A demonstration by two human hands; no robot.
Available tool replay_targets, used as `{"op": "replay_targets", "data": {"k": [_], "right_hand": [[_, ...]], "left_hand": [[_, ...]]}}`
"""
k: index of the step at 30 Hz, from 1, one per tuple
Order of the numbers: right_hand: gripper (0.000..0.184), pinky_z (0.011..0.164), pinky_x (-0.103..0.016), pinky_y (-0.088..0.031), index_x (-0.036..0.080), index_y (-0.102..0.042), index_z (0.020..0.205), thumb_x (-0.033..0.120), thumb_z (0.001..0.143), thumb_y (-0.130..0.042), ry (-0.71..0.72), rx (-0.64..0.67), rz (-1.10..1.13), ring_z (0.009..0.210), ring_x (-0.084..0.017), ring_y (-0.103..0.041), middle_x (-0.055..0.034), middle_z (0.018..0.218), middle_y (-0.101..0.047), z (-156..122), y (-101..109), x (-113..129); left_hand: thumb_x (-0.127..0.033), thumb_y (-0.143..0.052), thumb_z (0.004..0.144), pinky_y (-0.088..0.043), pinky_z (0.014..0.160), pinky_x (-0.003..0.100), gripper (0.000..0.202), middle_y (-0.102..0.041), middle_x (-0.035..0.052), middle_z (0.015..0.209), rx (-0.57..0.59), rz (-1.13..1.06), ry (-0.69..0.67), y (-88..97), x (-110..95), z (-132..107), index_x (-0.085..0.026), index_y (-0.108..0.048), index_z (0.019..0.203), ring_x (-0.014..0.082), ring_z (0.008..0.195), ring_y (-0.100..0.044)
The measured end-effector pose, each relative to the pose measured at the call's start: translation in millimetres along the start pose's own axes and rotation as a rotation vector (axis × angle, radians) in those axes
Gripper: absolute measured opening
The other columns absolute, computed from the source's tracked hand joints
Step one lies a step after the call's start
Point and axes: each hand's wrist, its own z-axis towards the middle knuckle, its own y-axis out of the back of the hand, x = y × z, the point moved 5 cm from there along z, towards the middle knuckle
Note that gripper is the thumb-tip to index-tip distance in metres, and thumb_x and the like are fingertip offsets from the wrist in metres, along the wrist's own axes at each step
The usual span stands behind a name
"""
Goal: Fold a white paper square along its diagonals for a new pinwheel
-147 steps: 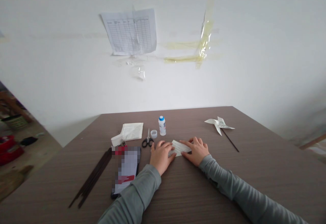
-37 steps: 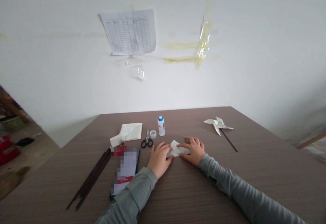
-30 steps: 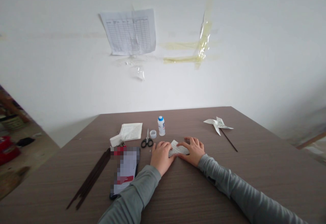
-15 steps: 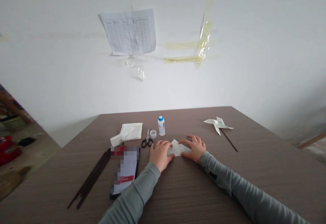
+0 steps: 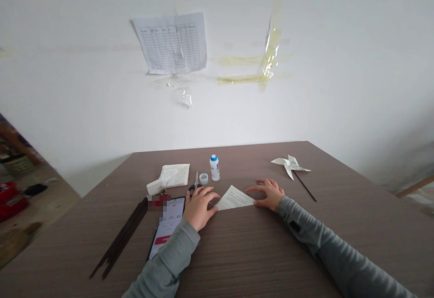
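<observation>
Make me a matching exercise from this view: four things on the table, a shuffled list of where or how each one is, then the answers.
Things:
1. paper triangle
2. scissors
3. small bottle
4. paper pinwheel

Places or states:
A. between the left hand and right hand
B. standing upright
C. on a dark stick
D. partly behind the left hand

Pairs: 1-A, 2-D, 3-B, 4-C

the paper lies between the left hand and right hand.
</observation>
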Motion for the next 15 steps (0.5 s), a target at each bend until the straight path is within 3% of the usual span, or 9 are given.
{"op": "replay_targets", "data": {"k": [5,15], "right_hand": [[0.068,0.148,-0.077,-0.049,0.062,-0.097,0.152,0.029,0.093,-0.099,0.014,-0.029,-0.006,0.188,-0.054,-0.050,0.0004,0.193,-0.071,9.6,-8.1,-16.7],[0.067,0.153,-0.079,-0.042,0.054,-0.098,0.156,0.033,0.091,-0.097,0.052,0.075,0.019,0.190,-0.058,-0.046,0.0012,0.202,-0.063,18.0,-7.0,-31.0]], "left_hand": [[-0.013,-0.087,0.110,-0.034,0.157,0.092,0.044,-0.076,0.0070,0.192,-0.015,0.010,0.018,4.4,10.1,-3.4,-0.040,-0.098,0.144,0.0477,0.189,-0.057],[-0.012,-0.087,0.111,-0.037,0.156,0.092,0.042,-0.078,0.0077,0.190,-0.023,0.028,0.024,2.8,9.0,-5.6,-0.038,-0.099,0.142,0.0483,0.188,-0.058]]}}
